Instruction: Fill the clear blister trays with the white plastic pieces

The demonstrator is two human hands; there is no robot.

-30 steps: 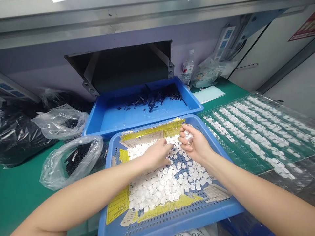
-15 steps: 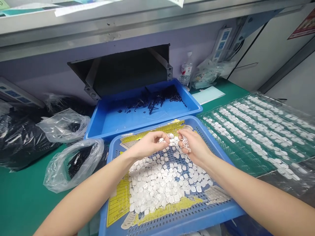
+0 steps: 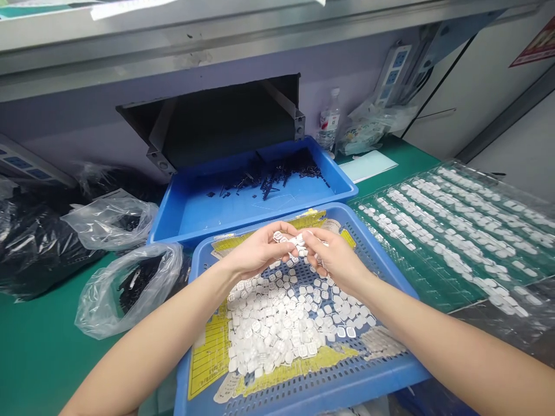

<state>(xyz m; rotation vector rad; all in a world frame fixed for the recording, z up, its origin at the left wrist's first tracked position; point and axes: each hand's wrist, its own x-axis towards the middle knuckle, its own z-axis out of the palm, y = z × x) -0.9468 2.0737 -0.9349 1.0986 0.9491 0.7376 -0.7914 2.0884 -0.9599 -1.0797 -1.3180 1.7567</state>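
Small white square plastic pieces (image 3: 277,329) lie heaped in a blue perforated basket (image 3: 347,384) in front of me. Over the back part of the heap, my left hand (image 3: 264,249) is closed around a few of these pieces, some showing between thumb and fingers. My right hand (image 3: 336,257) meets it from the right, its thumb and fingertips pinched on white pieces too. The fingertips of both hands are nearly touching. How many pieces each holds is partly hidden by the fingers.
Behind the basket stands a blue tray (image 3: 191,214) with black slender parts (image 3: 269,179). At left are clear plastic bags (image 3: 97,300) with black parts. On the right, rows of white pieces (image 3: 451,248) lie on a clear sheet. A water bottle (image 3: 328,124) stands at the back.
My two hands have come together over the basket. The left hand has turned and opened its grip somewhat, showing more white pieces.
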